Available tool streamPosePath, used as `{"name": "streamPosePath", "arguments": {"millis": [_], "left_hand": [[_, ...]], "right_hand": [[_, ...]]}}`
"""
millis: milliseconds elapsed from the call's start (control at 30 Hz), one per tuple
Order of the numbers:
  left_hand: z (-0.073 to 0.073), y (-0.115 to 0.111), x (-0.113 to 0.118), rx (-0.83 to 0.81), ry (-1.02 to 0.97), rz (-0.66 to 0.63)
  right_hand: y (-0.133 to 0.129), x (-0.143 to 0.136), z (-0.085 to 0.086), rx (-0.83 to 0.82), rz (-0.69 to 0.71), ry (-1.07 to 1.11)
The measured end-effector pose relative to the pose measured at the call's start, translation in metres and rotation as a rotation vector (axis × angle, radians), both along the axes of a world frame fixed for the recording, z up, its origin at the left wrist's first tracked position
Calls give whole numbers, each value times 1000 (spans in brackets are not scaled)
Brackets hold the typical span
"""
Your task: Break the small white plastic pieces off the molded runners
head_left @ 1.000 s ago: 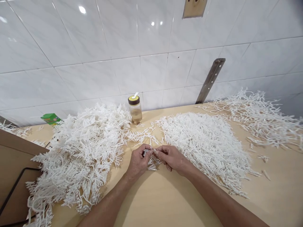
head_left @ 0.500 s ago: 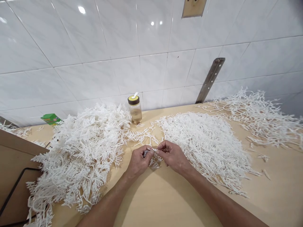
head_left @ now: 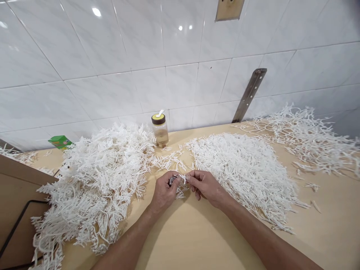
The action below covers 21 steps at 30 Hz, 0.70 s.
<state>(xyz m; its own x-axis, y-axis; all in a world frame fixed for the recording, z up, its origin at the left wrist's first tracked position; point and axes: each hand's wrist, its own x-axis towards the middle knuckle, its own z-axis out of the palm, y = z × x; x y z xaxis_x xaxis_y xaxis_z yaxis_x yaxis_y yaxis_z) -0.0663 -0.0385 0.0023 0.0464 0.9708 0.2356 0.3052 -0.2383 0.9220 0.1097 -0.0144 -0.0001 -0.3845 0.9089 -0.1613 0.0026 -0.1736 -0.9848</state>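
My left hand (head_left: 166,188) is closed on a small white branched plastic piece (head_left: 183,177), with thumb and forefinger pinching it. My right hand (head_left: 204,186) pinches the other end of the same piece, its fingertips close to those of the left. Under the hands lie more white branched bits (head_left: 180,193) on the table, partly hidden by the fingers. A large tangled heap of white branched pieces (head_left: 104,172) stands to the left. On the right a flatter heap of thin white pieces (head_left: 244,168) reaches close to my right wrist.
A jar with a yellow-and-black lid (head_left: 161,129) stands at the wall behind the hands. A green box (head_left: 60,141) is at the back left, a brown box (head_left: 22,202) at the left edge. More white branches (head_left: 315,140) lie far right. A metal bracket (head_left: 249,95) leans against the tiled wall.
My right fingertips have shifted slightly to the right, and more of the white piece shows between the hands. The left hand stays nearly in place.
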Motion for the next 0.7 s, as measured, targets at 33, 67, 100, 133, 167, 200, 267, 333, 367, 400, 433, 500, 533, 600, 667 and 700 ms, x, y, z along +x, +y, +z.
{"name": "streamPosePath", "arguments": {"millis": [33, 67, 100, 133, 167, 200, 267, 333, 367, 400, 433, 500, 533, 600, 667, 700], "left_hand": [[-1, 0, 0, 14, 21, 3], [-1, 0, 0, 28, 40, 6], [-2, 0, 0, 42, 55, 6], [-2, 1, 0, 55, 64, 5], [-2, 1, -1, 65, 70, 2], [-3, 1, -1, 72, 74, -2], [-3, 1, -1, 82, 77, -4], [-2, 1, -1, 79, 79, -2], [-2, 1, -1, 71, 80, -1], [-2, 1, 0, 62, 82, 0], [-2, 0, 0, 51, 85, 1], [-1, 0, 0, 37, 93, 9], [-2, 0, 1, 35, 99, 19], [-2, -1, 1, 38, 128, 48], [-2, -1, 2, 45, 184, 67], [-2, -2, 2, 52, 218, 66]], "right_hand": [[0, 0, 0, 5, -6, -4], [-1, 0, 0, 7, -11, -6], [-1, 0, 1, 7, -11, -8], [-1, 0, 1, 8, -10, -9], [-1, 0, 1, 12, -6, -8], [-1, 1, 0, 19, -1, -7], [-1, 1, 0, 41, 5, -22], [-1, 1, 0, 71, -5, -79], [-1, 1, 1, 88, -11, -121], [-2, 0, 1, 108, -17, -168], [-2, -1, 2, 129, -21, -214], [-4, -2, 4, 196, -46, -299], [-4, -3, 4, 252, -73, -343], [-5, -4, 2, 422, -145, -436], [-6, -6, -2, 607, -205, -517], [-6, -7, -4, 668, -225, -544]]}}
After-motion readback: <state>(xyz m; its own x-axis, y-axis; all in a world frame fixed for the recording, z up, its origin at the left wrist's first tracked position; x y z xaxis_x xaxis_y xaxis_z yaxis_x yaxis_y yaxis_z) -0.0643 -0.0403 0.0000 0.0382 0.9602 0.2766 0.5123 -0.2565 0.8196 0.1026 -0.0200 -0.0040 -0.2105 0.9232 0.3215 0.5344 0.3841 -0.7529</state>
